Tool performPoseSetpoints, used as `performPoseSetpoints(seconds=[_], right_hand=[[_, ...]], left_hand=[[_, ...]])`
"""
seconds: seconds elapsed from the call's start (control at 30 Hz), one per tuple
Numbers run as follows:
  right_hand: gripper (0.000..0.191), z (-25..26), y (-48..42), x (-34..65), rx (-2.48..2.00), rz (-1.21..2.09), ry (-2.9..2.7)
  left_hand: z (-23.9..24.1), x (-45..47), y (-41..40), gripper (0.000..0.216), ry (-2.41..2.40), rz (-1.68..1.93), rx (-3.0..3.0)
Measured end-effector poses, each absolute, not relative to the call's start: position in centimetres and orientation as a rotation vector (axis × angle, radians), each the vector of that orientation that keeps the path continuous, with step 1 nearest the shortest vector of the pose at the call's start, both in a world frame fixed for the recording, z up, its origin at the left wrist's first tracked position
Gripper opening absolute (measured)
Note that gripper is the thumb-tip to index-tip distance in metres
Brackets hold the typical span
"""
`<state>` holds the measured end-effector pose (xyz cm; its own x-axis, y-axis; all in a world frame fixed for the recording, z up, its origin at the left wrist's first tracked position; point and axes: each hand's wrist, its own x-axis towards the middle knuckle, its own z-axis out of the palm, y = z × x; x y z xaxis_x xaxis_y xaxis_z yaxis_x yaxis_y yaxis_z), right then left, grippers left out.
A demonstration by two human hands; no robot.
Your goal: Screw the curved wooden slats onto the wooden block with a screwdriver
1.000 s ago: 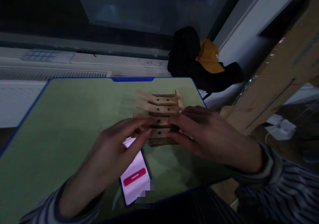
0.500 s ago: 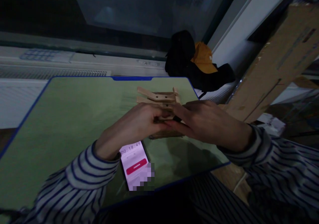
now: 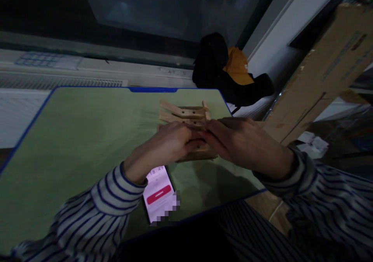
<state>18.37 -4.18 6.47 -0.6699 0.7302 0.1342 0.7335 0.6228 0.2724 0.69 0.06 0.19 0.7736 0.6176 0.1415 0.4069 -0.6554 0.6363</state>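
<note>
A pale brown wooden rack of bent slats on a darker wooden base (image 3: 189,120) sits on the right half of a green tabletop with a blue rim (image 3: 87,145). Its slats run left to right, their left ends angled outward past the base, and small dark holes show in them; a pale wooden crosspiece (image 3: 205,109) stands at its far right corner.

The person's left hand (image 3: 169,141) lies over the near part of the rack from the left, fingers bent down onto it. The right hand (image 3: 244,143) comes in from the right, its thumb and fingertips drawn together and meeting the left fingertips above the near slats. The fingers hide whatever lies between them, so it cannot be told whether either hand grasps a slat or a smaller part. Both wrists emerge from white sleeves with dark blue stripes (image 3: 116,194).

Just near of the left wrist lies a black-edged phone with a lit pinkish screen (image 3: 157,196), showing a red bar and partly covered digits. Beyond the table's far right corner are a black soft bundle (image 3: 210,60) and a mustard-yellow cap (image 3: 237,66); a large brown cardboard box (image 3: 314,75) leans farther right.
</note>
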Motion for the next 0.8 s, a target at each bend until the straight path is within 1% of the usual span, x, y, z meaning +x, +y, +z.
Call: performPoseSetpoints(seconds=[0.1,0.2,0.27,0.37,0.47,0.63,0.8], right_hand=[[0.031,6.1,-4.6,18.3,-1.376,-0.519,-2.760],[0.032,7.0,-4.7,18.2,-1.295,-0.526,-2.827],[0.032,7.8,-4.6,18.3,-1.221,-0.449,-2.916],[0.026,8.3,-4.3,18.5,-1.177,-0.291,-3.013],[0.022,7.6,-4.3,18.3,-1.267,-0.294,-2.899],[0.032,6.2,-4.7,17.7,-1.447,-0.406,-2.736],[0.036,7.0,-4.4,18.3,-1.510,-0.370,-2.769]], left_hand=[[0.3,0.9,0.0,0.024,0.787,0.493,2.412],[0.5,1.0,0.1,0.025,0.771,0.544,2.394],[0.5,0.9,0.3,0.026,0.713,0.538,2.337],[0.4,0.5,0.5,0.027,0.619,0.508,2.247],[0.3,0.3,0.5,0.026,0.644,0.466,2.268],[0.4,0.7,0.1,0.025,0.789,0.430,2.359],[0.8,1.3,-0.2,0.027,0.865,0.462,2.371]])
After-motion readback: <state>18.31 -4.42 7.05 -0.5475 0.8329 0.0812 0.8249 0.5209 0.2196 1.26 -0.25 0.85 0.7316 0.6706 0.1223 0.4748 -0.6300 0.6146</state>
